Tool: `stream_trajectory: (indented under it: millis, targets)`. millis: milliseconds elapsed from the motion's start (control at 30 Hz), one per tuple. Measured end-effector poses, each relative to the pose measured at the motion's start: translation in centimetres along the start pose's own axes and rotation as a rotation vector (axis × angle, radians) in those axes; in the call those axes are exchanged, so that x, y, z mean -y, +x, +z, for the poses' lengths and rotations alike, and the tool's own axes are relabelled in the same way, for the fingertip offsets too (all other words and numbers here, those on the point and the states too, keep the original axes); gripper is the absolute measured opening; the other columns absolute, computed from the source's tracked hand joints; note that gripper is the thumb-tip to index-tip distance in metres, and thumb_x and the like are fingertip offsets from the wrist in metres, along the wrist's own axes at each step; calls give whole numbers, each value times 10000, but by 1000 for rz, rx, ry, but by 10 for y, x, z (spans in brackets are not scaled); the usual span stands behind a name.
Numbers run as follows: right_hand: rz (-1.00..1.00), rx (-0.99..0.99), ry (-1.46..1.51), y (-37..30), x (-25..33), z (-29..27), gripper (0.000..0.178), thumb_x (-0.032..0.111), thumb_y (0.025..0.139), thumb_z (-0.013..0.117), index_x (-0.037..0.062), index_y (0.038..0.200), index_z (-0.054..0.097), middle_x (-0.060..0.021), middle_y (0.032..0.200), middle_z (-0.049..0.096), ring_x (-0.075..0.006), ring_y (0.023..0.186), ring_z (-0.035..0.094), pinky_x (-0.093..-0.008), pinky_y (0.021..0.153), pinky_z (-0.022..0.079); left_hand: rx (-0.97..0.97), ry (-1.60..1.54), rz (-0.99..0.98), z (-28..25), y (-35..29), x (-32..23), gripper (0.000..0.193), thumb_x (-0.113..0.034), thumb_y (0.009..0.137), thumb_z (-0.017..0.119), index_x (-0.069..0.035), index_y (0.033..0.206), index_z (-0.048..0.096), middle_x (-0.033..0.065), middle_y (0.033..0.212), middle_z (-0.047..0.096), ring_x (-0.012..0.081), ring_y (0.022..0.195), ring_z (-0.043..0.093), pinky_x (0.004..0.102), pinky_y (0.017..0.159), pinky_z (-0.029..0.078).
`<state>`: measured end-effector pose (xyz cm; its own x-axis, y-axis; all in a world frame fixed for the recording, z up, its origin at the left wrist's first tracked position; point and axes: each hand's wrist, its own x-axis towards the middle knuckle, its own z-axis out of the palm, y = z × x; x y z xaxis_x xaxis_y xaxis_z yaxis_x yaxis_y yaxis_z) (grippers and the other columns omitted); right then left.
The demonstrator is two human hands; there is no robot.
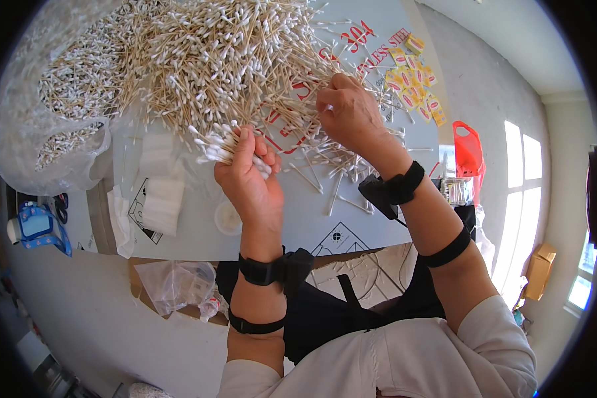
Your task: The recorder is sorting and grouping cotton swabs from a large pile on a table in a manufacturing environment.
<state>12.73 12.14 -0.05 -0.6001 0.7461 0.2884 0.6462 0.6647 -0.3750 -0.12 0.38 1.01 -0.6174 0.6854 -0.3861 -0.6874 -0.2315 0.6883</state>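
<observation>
A big heap of cotton swabs (205,60) with white tips and wooden sticks covers the far part of the table. In front of the heap, my left hand (255,172) is closed around a bunch of cotton swabs (215,142), their white heads sticking out past the fingers. My right hand (353,113) reaches to the heap's right edge with its fingers pinched together among the swabs. What lies between those fingertips is hidden. Loose swabs (338,162) are scattered on the table below my right hand.
Clear plastic bags (53,162) of swabs stand at the left. White folded sheets (162,199) and a small round clear lid (228,217) lie near the front of the grey table (278,239). Small yellow packets (414,79) lie at right, beyond them a red bag (467,149).
</observation>
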Motion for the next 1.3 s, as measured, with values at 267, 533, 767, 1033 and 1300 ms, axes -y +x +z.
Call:
stream_trajectory:
  millis: [267,533,767,1033,1300]
  targets:
    - [-45,-21,137,2,8,5,35,29,665,610,59,685,608,-88,791,544,-277,795,576,-378,678,472,5,8,-16,0,0,1,112,-144,873,597,-42,843,561,0,606,463,99,499,422,256,441,319]
    - [-111,-60,105,10,5,16,184,9,671,575,133,747,688,-54,818,553,-249,849,574,-360,681,498,20,-3,-34,0,0,2,97,-132,872,596,-46,849,557,3,608,463,100,503,426,254,439,318]
    - [-189,-11,182,14,5,19,161,29,686,603,143,758,692,-57,828,556,-254,871,569,-363,705,494,9,7,-42,1,0,2,93,-124,872,593,-43,845,556,5,608,463,98,494,417,247,434,313]
    - [124,36,541,19,-2,17,63,66,740,622,86,779,668,-76,798,581,-228,780,579,-319,679,460,44,11,-67,0,1,4,98,-127,874,594,-42,853,551,5,604,463,98,494,423,247,430,320]
    - [464,176,1083,13,13,-13,102,93,857,608,-8,845,623,33,779,589,-35,726,496,-216,670,409,144,132,-11,-2,2,17,155,-146,899,573,6,930,563,95,794,624,174,636,591,293,544,477]
